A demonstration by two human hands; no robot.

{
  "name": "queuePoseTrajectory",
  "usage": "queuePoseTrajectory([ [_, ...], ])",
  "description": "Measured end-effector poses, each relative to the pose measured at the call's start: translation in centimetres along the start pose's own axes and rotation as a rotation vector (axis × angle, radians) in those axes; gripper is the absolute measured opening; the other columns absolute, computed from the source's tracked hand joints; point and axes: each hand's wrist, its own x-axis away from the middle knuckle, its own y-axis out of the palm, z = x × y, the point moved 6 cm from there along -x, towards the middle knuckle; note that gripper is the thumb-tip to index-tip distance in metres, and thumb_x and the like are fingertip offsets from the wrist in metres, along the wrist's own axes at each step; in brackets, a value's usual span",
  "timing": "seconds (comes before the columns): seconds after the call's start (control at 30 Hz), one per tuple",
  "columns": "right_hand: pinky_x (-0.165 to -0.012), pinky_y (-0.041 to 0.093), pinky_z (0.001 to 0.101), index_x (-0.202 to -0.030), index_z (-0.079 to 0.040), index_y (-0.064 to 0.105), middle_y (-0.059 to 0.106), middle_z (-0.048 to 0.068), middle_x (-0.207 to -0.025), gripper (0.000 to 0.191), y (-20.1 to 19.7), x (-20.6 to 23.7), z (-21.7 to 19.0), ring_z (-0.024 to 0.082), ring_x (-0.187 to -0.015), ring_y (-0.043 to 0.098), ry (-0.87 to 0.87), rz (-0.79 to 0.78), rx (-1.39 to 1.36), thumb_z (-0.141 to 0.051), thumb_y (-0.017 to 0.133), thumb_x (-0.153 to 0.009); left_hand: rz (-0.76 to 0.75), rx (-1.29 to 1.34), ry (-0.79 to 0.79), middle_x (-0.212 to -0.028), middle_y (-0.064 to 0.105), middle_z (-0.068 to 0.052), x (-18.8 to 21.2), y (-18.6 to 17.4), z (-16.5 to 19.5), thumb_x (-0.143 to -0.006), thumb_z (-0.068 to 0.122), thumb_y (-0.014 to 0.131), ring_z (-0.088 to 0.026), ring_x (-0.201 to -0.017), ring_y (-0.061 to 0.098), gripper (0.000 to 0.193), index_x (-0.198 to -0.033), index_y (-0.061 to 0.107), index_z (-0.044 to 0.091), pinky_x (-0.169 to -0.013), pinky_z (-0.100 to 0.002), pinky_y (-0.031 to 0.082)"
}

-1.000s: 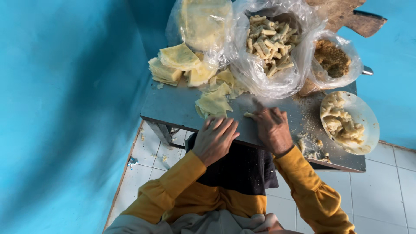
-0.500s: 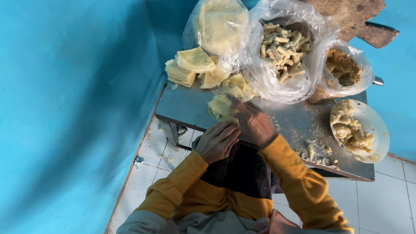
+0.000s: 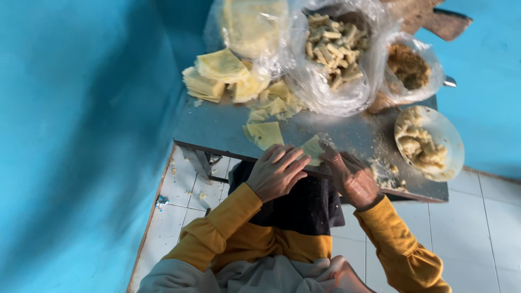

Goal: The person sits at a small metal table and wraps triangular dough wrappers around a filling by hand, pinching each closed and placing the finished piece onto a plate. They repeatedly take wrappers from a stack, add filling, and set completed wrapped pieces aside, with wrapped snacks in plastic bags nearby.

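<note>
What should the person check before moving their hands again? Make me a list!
1. Wrapper lies flat on the table: ok.
2. Both hands on it: left hand and right hand touch it: ok.
3. Filling on the wrapper: cannot tell, fingers hide it.
4. Spare wrapper beside the left hand: ok.
5. Bowl fully on the table: not ok, it overhangs the right edge.
6. Table free of crumbs: not ok, crumbs by the right hand.

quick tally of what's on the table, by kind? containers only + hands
Clear plastic bags: 3 (pale sheets, rolled pieces, brown crumbs)
Plates: 1 (plate of pale filling)
Hands: 2 (left hand, right hand), both on a small wrapper
Total: 6
</note>
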Motion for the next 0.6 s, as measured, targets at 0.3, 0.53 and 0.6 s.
queuePoseTrajectory([
  [0.3,-0.105,0.05,0.0454,-0.13,-0.026,0.066,0.066,0.004,-0.128,0.059,-6.1,9.4,8.3,0.027,-0.12,0.058,0.341,0.145,0.274,0.014,0.058,-0.087,-0.092,0.136,0.072,-0.128,0.064,-0.007,-0.8,2.2,0.1,-0.094,0.017,0.075,-0.024,-0.13,0.059,0.025,-0.115,0.069,0.004,-0.113,-0.04,0.05],
  [0.53,-0.105,0.039,0.0496,-0.132,-0.031,0.071,0.062,0.005,-0.13,0.068,-3.4,11.9,8.3,0.027,-0.12,0.051,0.163,-0.078,0.595,0.005,0.061,-0.076,-0.115,0.195,0.029,-0.124,0.066,-0.007,-0.9,2.2,0.0,-0.094,0.015,0.074,-0.025,-0.125,0.062,0.024,-0.114,0.069,0.005,-0.105,-0.039,0.054],
  [0.6,-0.107,0.039,0.0492,-0.13,-0.03,0.072,0.062,0.003,-0.127,0.067,-3.4,11.8,8.8,0.026,-0.121,0.051,0.173,-0.075,0.548,0.003,0.062,-0.073,-0.12,0.199,0.017,-0.124,0.066,-0.007,-1.0,2.1,0.0,-0.095,0.016,0.073,-0.025,-0.124,0.062,0.024,-0.116,0.07,0.004,-0.104,-0.039,0.054],
])
